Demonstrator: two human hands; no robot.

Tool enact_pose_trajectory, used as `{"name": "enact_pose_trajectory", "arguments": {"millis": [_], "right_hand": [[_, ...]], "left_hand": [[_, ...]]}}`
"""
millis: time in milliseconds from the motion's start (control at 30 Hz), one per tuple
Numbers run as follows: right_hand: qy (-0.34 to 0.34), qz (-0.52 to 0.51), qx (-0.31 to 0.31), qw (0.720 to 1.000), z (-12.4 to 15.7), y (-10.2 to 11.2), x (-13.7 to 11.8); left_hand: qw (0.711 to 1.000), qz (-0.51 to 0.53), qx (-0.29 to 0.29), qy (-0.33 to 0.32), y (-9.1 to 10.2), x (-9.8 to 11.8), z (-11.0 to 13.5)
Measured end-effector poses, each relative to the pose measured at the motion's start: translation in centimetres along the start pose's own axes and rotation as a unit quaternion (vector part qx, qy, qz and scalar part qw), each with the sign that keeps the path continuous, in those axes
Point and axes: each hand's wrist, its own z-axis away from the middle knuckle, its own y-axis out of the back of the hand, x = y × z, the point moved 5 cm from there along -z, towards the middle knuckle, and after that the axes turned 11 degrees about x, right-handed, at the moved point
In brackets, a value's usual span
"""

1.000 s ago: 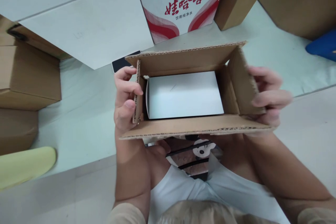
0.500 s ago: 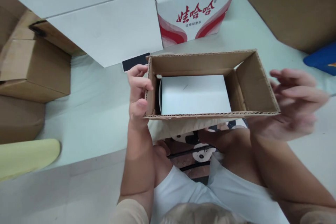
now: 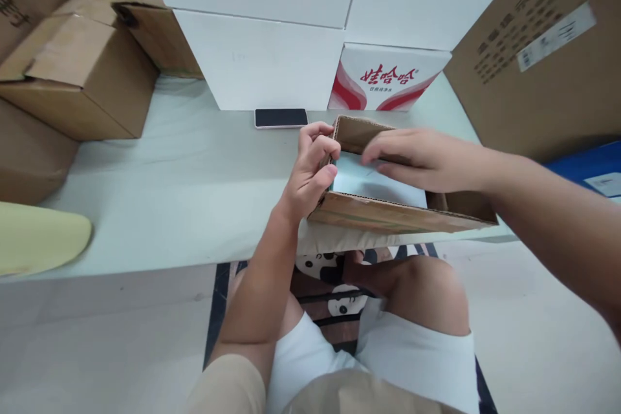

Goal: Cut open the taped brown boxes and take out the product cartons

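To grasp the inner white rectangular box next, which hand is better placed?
Likely the right hand: it is over that white box; the left hand holds the brown cardboard box at one end.

Pale green surface (image 3: 194, 194) with phone (image 3: 281, 118), white box (image 3: 266, 61), brown carton (image 3: 548, 97).
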Motion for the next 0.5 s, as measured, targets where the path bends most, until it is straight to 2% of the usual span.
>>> {"name": "enact_pose_trajectory", "arguments": {"millis": [100, 233, 367, 433, 500], "right_hand": [[0.058, 0.063, -0.033, 0.996, -2.3, -2.9, 0.5], [0.135, 0.107, -0.071, 0.982, -2.9, -5.3, 0.1], [0.14, 0.147, -0.096, 0.974, -2.5, -5.3, -0.2], [0.142, 0.155, -0.108, 0.972, -2.2, -5.1, -0.3], [0.149, 0.151, -0.124, 0.969, -1.8, -4.9, -0.3]], "left_hand": [[1.0, -0.002, 0.012, 0.002, 0.1, 0.6, 0.0], [0.997, 0.039, 0.064, -0.013, 1.0, 1.9, -0.5], [0.99, 0.064, 0.096, -0.087, 1.6, 3.2, -0.8], [0.985, 0.079, 0.127, -0.087, 1.6, 3.2, -0.7], [0.979, 0.076, 0.179, -0.061, 1.6, 2.9, -0.4]]}}
